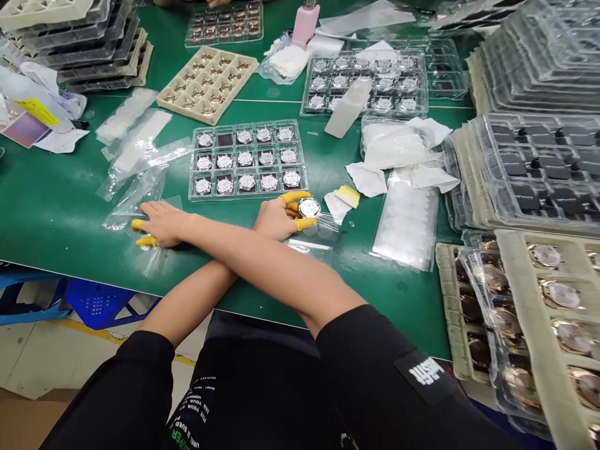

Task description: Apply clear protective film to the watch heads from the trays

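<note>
My forearms cross, the right one over the left. My left hand [276, 219], with yellow finger cots, is closed around a silver watch case [309, 207] to the right of centre. Clear film strips [328, 222] stick out beside the case. Palm down at the left, my right hand [162, 225] has its fingers apart over clear plastic film [135, 203]; two of its fingers wear yellow cots. Behind both hands lies a clear tray [248, 195] of silver watch cases, with one back-row pocket showing only dark lining.
A beige tray [210, 119] and another clear tray [365, 114] of watch cases lie farther back. Tray stacks [525, 69] line the right, with more at the back left. A pale bottle [349, 106], white wipes [389, 147] and a plastic sheet [405, 219] lie on the green table.
</note>
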{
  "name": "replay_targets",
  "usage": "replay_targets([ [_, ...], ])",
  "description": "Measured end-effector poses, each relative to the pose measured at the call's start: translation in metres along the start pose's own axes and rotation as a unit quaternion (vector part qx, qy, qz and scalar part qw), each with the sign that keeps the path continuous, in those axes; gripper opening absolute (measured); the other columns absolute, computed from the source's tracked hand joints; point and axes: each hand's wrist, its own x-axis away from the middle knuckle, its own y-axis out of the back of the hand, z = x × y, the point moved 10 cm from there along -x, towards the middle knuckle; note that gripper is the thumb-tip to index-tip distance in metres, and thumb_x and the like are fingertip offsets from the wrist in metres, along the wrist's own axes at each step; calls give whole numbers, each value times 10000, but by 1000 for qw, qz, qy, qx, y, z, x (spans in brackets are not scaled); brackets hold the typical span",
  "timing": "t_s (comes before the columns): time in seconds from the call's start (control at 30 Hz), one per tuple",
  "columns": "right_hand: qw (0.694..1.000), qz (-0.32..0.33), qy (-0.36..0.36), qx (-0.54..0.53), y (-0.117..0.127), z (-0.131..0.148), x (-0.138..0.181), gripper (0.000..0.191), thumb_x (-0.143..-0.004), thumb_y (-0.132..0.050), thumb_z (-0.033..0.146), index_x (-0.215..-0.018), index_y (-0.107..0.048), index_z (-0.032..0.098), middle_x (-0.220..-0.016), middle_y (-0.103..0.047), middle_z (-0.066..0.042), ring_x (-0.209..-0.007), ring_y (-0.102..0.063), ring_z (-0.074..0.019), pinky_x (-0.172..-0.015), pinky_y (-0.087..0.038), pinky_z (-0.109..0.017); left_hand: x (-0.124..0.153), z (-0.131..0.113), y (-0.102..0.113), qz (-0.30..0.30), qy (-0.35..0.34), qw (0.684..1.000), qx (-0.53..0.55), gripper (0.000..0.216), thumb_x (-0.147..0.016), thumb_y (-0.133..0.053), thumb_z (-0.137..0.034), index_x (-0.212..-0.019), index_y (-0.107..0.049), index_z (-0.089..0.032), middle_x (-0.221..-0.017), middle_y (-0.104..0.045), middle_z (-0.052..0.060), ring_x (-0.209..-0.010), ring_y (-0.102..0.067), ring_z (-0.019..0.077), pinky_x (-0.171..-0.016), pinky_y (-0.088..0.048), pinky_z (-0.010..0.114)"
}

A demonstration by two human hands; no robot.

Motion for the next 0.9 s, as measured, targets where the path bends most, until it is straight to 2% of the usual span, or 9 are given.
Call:
replay_targets([
  [0.1, 999, 8, 38, 33, 5, 12, 1, 423, -1048, -429, 190, -1444, -573, 154, -1614, -445, -231, -1457, -489, -373, -1216, -376, -509, 3, 1, -1, 5, 4, 1000, 5, 634, -664, -885, -102, -1277, -746, -189, -902, -785, 14, -798, -719, 130, -818, -627, 277],
  [0.23, 998, 19, 49, 31, 16, 10, 26, 435, -1056, -448, 207, -1460, -606, 203, -1512, -518, -191, -1387, -557, -343, -1169, -422, -490, 4, 1, -1, 0, 8, 1000, -6, 628, -678, -883, -103, -1285, -746, -188, -899, -785, 16, -797, -722, 134, -822, -634, 283],
  [0.33, 994, 31, 104, 16, 23, 10, 50, 484, -1002, -632, 277, -1485, -607, 249, -1538, -508, -168, -1433, -516, -348, -1159, -427, -483, 3, 1, -1, 0, 21, 999, -35, 649, -649, -907, -98, -1274, -757, -183, -905, -795, 33, -795, -729, 146, -821, -634, 286],
  [0.4, 989, 78, 126, 10, 18, 3, 64, 644, -898, -787, 264, -1510, -585, 277, -1599, -477, -145, -1480, -471, -350, -1170, -407, -479, 2, 1, 1, -14, 28, 998, -55, 664, -613, -934, -98, -1249, -770, -193, -906, -801, 35, -810, -738, 164, -821, -635, 288],
  [0.47, 987, 105, 120, 9, 16, -8, 72, 684, -873, -806, 214, -1514, -585, 310, -1603, -494, -120, -1460, -493, -335, -1139, -406, -467, 1, 1, 5, -34, 30, 996, -71, 661, -589, -959, -115, -1220, -785, -204, -908, -805, 37, -837, -747, 189, -824, -636, 295],
  [0.6, 989, 34, 139, 30, 32, -7, 70, 433, -969, -624, 125, -1362, -696, 292, -1427, -650, -93, -1284, -597, -282, -948, -415, -405, -1, 4, 6, -45, 31, 996, -77, 689, -568, -978, -128, -1226, -789, -202, -927, -811, 48, -854, -755, 206, -814, -633, 294],
  [0.7, 985, 4, 146, 95, 29, 7, 60, 308, -1025, -529, 133, -1228, -735, 240, -1390, -673, -108, -1226, -608, -285, -860, -399, -401, -3, 7, 2, -21, 37, 997, -60, 697, -593, -946, -90, -1261, -776, -192, -917, -805, 46, -815, -746, 173, -794, -627, 272],
  [0.8, 979, -38, 139, 148, 27, 21, 45, 356, -1088, -401, 138, -1146, -744, 218, -1282, -716, -117, -1184, -629, -272, -843, -410, -400, -2, 5, -2, 0, 22, 999, -41, 692, -629, -904, -59, -1293, -760, -194, -917, -800, 34, -797, -735, 143, -801, -623, 259],
  [0.9, 971, -153, 96, 155, 53, 19, 24, 371, -1082, -396, 85, -1045, -746, 200, -1107, -756, -57, -1062, -654, -190, -887, -436, -394, 0, 3, -2, 1, 10, 999, -35, 678, -647, -890, -57, -1297, -754, -192, -908, -796, 27, -788, -727, 133, -806, -623, 262],
])
